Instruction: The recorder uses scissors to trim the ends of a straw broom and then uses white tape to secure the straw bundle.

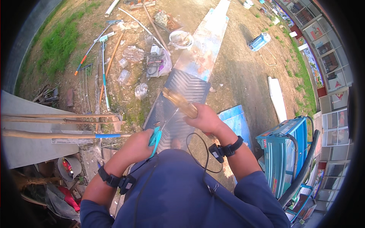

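My left hand [137, 145] is closed around teal-handled scissors [154, 139]. Their thin metal blade slants up and to the right, toward my right hand. In my right hand [205, 118] is a yellowish-brown, streaky bundle [180, 102], gripped at its near end and smeared by motion; its exact kind cannot be made out. Its far end points up and left. Below both hands lies a dark ribbed mat [189, 84], in front of my body. Whether the blade touches the bundle is unclear.
Wooden poles [57, 121] lie at left, beside a bucket [69, 169]. Long-handled tools [103, 72] and a white basin [181, 40] are farther off. A blue cart [283, 146] stands at right. A pale board [213, 34] stretches beyond the mat. Cables hang near my wrists.
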A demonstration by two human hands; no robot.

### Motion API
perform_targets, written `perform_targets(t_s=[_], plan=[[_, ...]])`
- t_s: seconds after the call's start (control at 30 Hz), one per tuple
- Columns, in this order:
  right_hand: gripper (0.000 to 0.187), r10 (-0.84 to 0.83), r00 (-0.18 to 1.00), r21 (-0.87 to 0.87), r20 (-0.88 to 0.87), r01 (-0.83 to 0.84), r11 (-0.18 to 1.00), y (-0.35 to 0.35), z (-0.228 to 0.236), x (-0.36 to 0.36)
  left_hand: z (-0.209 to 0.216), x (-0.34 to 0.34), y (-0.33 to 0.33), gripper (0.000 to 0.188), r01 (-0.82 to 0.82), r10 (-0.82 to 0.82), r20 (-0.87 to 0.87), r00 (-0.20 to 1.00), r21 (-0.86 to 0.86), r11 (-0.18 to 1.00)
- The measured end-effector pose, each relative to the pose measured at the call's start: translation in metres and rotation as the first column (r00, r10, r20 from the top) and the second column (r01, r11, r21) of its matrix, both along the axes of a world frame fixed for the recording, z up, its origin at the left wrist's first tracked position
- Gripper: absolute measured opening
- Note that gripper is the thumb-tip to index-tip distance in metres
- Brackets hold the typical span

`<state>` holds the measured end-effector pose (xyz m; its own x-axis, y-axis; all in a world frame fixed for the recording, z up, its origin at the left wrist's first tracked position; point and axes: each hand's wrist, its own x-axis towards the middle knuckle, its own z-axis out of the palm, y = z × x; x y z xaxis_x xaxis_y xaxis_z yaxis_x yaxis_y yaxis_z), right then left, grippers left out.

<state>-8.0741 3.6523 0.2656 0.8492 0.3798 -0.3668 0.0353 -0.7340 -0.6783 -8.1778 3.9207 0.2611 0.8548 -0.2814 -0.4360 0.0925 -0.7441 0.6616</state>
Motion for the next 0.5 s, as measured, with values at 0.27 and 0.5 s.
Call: perform_targets(t_s=[0.27,0.5], plan=[[0.038,0.098,0.991,-0.129,0.093,-0.086,0.988,0.007,0.013,0.006,-0.023,-0.003,0.010,0.024,-0.015,0.019,0.047,0.999,-0.090,0.996],[0.037,0.111,0.985,-0.139,0.130,-0.092,0.986,0.003,0.002,0.010,-0.009,-0.001,0.007,0.021,-0.018,0.025,0.095,0.995,-0.071,0.997]])
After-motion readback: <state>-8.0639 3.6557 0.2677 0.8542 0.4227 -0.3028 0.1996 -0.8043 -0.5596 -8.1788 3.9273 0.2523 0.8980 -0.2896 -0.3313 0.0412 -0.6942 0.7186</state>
